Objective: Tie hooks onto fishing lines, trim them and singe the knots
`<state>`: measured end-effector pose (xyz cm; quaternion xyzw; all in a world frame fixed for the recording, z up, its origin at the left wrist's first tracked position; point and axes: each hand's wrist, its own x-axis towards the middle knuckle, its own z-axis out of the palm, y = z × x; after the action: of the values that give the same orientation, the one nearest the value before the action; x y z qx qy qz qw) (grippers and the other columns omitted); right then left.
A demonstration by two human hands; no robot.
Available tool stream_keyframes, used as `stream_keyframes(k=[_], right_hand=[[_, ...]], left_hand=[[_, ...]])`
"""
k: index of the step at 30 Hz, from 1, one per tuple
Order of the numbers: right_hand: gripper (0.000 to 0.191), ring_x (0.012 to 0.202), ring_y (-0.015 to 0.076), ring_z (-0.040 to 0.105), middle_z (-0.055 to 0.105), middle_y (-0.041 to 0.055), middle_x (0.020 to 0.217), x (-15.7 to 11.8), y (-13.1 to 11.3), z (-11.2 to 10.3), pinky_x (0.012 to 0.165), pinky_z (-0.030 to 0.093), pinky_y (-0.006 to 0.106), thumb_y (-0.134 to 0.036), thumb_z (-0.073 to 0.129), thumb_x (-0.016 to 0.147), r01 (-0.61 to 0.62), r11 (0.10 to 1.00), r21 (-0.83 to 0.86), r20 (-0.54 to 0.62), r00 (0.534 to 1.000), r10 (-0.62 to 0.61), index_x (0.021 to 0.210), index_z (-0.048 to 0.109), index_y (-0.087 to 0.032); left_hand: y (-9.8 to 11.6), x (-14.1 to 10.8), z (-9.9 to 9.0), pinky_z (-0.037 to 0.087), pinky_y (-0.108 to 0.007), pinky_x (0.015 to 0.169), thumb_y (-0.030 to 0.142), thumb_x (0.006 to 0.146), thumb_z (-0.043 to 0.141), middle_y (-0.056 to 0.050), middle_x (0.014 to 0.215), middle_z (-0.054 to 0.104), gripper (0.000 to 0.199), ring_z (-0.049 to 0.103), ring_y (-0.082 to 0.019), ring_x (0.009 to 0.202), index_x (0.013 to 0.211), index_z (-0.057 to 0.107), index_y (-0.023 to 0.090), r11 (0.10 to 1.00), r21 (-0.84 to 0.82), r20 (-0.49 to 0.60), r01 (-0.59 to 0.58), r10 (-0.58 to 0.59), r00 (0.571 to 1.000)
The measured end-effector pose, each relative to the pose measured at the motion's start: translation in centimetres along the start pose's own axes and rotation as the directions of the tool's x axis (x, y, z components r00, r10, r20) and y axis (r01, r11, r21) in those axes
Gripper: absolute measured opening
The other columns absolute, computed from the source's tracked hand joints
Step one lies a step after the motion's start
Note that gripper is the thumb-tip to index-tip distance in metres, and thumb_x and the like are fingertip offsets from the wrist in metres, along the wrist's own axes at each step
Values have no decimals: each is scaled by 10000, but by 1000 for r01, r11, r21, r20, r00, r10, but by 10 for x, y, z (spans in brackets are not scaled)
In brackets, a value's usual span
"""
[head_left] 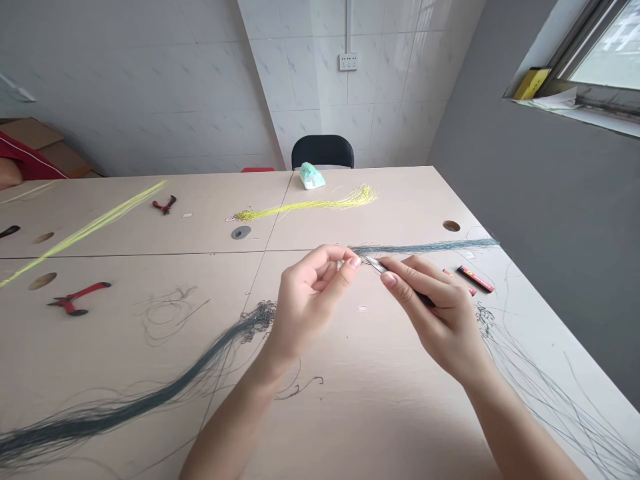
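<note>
**What are the hands doing?**
The left hand point(310, 300) is curled, its thumb and forefinger pinched on the end of a long, thin bundle of grey-blue fibres point(425, 248). The right hand point(430, 313) firmly grasps a slim pointed metal tool with a dark handle point(380, 266), its silver tip meeting that same end just beside the left fingertips.

**Where does the bundle lie?**
It stretches rightward from the fingers, over a pale beige laminate table point(380, 420).

**What is nearby?**
A thicker grey-blue fibre bundle point(150, 400) sweeps across the lower left, its frayed end just beside the left hand. Loose grey strands point(550, 407) spread right of the right hand. Just beyond that hand sits a small red-and-black box point(475, 279). Farther off lie a bright yellow fibre bundle point(310, 205) and red-handled wire cutters point(80, 297).
</note>
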<state>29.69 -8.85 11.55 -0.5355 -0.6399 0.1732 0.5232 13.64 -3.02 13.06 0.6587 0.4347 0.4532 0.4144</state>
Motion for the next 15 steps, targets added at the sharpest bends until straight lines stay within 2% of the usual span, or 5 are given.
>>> stream_keyframes(k=[10,15], right_hand=[[247,604,122,480,549,11,724,-1,0,2,504,370,282,-296,556,975,-6,1000,23,-7,1000,6,1122,741,-226],[216,572,119,448,514,4,681,1,-1,2,488,356,282,-296,561,970,2,1000,3,-30,1000,-2,1029,756,-225]], left_hand=[[2,0,1,226,-217,394,379,876,637,67,509,335,177,266,-71,434,800,689,228,1000,-6,25,-2,2,1000],[3,-1,1,225,-221,388,371,872,640,68,500,328,175,259,-72,425,787,689,227,1000,3,15,-6,6,1000]])
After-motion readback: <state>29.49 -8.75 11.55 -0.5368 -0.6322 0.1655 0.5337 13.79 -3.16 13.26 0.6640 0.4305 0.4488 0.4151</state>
